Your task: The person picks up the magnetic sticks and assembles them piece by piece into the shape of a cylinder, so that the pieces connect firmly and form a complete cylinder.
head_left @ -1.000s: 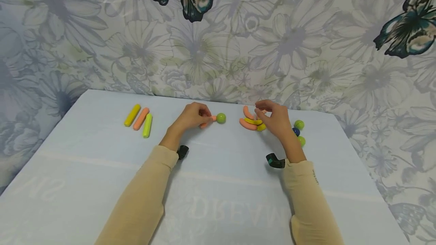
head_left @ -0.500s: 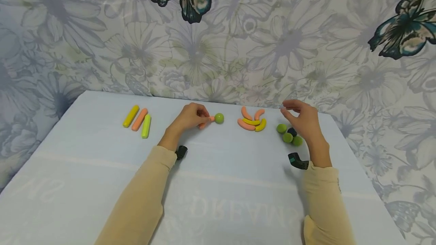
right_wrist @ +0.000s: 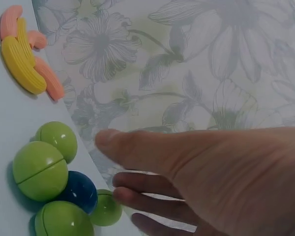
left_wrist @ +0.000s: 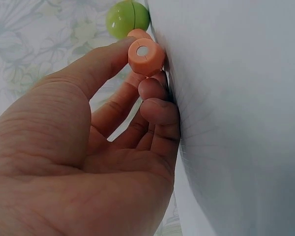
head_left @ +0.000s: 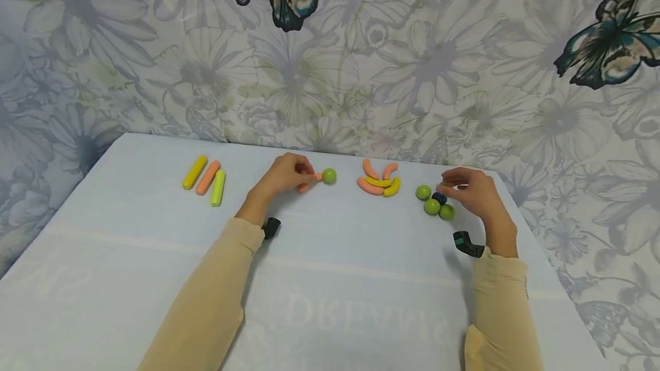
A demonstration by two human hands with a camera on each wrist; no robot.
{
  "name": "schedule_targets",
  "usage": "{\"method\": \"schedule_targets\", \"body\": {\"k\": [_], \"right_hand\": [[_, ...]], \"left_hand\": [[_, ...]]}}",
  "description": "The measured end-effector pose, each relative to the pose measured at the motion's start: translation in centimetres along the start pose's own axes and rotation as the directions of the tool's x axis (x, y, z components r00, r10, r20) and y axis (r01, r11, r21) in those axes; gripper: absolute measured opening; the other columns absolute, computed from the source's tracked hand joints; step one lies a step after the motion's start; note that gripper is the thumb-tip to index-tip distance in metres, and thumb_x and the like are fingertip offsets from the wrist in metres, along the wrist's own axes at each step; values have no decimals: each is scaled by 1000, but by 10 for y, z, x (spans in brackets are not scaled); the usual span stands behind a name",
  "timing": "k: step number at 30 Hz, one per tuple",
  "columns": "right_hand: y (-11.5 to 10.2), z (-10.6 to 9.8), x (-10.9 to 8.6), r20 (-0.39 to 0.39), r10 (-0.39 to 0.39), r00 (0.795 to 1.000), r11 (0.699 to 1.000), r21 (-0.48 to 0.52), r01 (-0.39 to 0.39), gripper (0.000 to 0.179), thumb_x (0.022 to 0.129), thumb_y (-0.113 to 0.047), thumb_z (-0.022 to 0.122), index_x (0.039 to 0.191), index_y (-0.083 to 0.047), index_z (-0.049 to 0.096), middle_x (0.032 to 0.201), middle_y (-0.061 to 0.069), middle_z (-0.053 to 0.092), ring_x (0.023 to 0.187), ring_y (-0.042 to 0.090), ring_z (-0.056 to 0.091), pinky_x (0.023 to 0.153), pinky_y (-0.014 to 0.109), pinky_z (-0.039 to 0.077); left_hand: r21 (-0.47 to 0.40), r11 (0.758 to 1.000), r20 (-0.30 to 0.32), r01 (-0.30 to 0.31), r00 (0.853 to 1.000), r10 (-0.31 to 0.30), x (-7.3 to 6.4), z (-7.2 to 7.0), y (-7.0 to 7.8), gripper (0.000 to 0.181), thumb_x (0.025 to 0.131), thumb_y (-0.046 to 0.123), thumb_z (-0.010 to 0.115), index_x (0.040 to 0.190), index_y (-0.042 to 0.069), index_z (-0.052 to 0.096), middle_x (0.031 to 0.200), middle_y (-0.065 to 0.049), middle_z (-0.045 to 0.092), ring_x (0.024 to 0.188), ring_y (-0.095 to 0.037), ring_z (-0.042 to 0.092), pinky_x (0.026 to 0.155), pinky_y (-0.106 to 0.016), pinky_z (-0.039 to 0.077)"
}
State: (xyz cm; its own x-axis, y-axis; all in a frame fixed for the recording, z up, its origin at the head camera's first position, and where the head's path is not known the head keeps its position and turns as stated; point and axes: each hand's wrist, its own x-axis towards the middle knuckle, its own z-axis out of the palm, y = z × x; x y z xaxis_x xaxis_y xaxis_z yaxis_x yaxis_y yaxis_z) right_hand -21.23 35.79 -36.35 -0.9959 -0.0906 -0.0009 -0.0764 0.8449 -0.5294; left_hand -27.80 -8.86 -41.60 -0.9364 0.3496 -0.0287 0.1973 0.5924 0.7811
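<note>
My left hand (head_left: 290, 174) pinches an orange curved piece (left_wrist: 146, 58) between thumb and fingers, near the back of the table. Its near end bears a small silvery disc. A glossy green ball (head_left: 329, 176) meets the far end of that piece. At the right, my right hand (head_left: 471, 190) hovers beside a cluster of several green balls (head_left: 432, 206) and one dark blue ball (head_left: 439, 198). In the right wrist view its fingertips are close to the farthest green ball (right_wrist: 107, 209); whether they touch it I cannot tell. Thumb and fingers stand apart.
Between the hands lie several curved orange and yellow pieces (head_left: 378, 181), bunched together. Three straight sticks lie at the left: yellow (head_left: 195, 172), orange (head_left: 208, 177) and lime green (head_left: 218, 188). A patterned wall (head_left: 319, 90) rises behind the white table (head_left: 340, 268).
My right hand has moved right, from over the curved pieces to the far side of the ball cluster, uncovering both groups. The left hand keeps its pinch on the orange curved piece.
</note>
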Motion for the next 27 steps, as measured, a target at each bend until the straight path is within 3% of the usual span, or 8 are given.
{"method": "schedule_targets", "body": {"k": [5,12,21,27], "right_hand": [[-2,2,3,76,31,997,999,-26,-29,51,99,-34,75,137,-2,66,131,23,70,122,45,66,104,58,51],[-11,15,10,78,9,997,1000,-30,-7,45,98,-29,77,134,-3,69,134,21,69,124,43,66,103,58,53],[-13,29,13,60,-28,998,999,-27,30,32,96,-17,78,125,-2,73,124,21,73,115,40,69,100,55,54],[-16,34,18,70,-49,996,996,-69,54,33,94,-18,81,124,-4,74,121,20,74,113,39,67,99,55,53]], "left_hand": [[6,1000,3,3,1000,-3,0,-1,0,23,97,29,78,104,6,74,93,-7,68,84,-20,58,73,-31,47],[8,1000,4,1,1000,-1,1,-1,1,23,98,28,77,103,6,74,91,-7,67,83,-20,57,73,-31,47],[9,1000,7,11,1000,-11,0,2,1,22,97,26,76,103,5,74,92,-7,66,85,-21,56,74,-32,47],[0,1000,-1,21,1000,-21,1,3,0,21,98,27,76,102,7,73,92,-6,66,83,-21,57,72,-32,47]]}}
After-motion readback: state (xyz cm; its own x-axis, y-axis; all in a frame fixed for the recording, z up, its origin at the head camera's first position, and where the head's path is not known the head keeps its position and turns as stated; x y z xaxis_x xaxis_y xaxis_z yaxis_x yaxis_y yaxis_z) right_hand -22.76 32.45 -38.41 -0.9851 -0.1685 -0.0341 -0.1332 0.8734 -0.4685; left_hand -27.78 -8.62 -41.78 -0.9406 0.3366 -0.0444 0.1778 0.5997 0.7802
